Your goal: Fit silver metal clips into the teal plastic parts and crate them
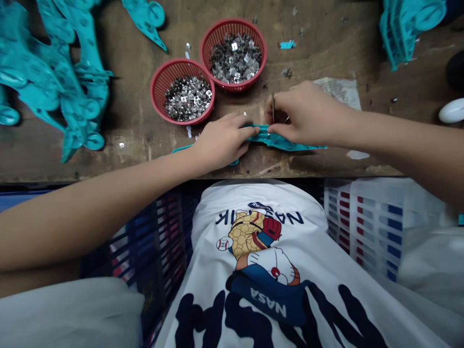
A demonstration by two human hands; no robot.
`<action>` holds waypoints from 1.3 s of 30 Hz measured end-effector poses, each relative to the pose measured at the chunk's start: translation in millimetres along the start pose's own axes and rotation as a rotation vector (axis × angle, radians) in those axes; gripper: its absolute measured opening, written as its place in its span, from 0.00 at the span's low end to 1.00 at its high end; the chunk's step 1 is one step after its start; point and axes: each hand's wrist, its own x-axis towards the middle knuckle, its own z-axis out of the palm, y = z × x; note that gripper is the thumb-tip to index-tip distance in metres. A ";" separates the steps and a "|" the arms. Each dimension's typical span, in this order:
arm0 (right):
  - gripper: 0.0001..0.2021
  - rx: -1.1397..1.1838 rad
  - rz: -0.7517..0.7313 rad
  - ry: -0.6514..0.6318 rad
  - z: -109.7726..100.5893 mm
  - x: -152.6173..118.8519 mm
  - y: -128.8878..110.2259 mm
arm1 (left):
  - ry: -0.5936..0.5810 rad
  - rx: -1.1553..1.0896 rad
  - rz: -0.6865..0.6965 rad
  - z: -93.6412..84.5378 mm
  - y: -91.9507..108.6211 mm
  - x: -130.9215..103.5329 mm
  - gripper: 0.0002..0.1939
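Right hand (304,113) grip pinching perhaps a thin metal pin, left hand (223,140) pressing teal plastic strip (286,141) just beneath, on wooden bench (126,121)

You have one view, from your own head, looking steeply down and forward, close over the near edge of the wooden workbench (119,140) and your lap.

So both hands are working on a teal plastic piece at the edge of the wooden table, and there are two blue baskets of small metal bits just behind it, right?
Not quite: the two baskets are red, not blue. The head view shows this. The rest holds: the left hand and right hand are on the teal plastic piece at the edge of the wooden table, with the baskets of small metal bits just behind.
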 end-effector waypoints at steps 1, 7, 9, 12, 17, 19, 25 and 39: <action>0.16 -0.020 0.024 0.008 -2.7 1.1 -0.9 | 0.001 -0.002 -0.002 -0.2 0.2 0.4 0.26; 0.19 -0.323 0.095 -0.093 2.7 15.2 21.2 | 0.027 0.027 0.022 -1.7 -0.5 4.2 0.21; 0.15 -0.320 0.062 -0.072 5.9 15.6 26.8 | 0.022 0.039 0.037 -4.9 -0.7 4.3 0.19; 0.19 -0.325 -0.139 -0.044 3.9 10.3 21.3 | 0.034 0.002 0.062 -13.2 -0.3 2.5 0.18; 0.26 -0.398 -0.381 -0.107 -4.5 0.8 8.3 | 0.118 -0.109 0.090 -36.1 3.2 -1.7 0.16; 0.26 -0.359 -0.423 -0.091 -9.9 -0.5 11.8 | 0.140 -0.150 0.093 -46.2 3.1 -1.7 0.16; 0.23 -0.245 -0.554 0.014 -22.1 -2.0 32.2 | 0.252 -0.308 0.048 -68.2 -2.1 1.6 0.15; 0.22 -0.118 -0.036 0.712 -58.2 13.3 117.8 | 0.584 0.190 -0.215 -189.6 -124.2 47.7 0.39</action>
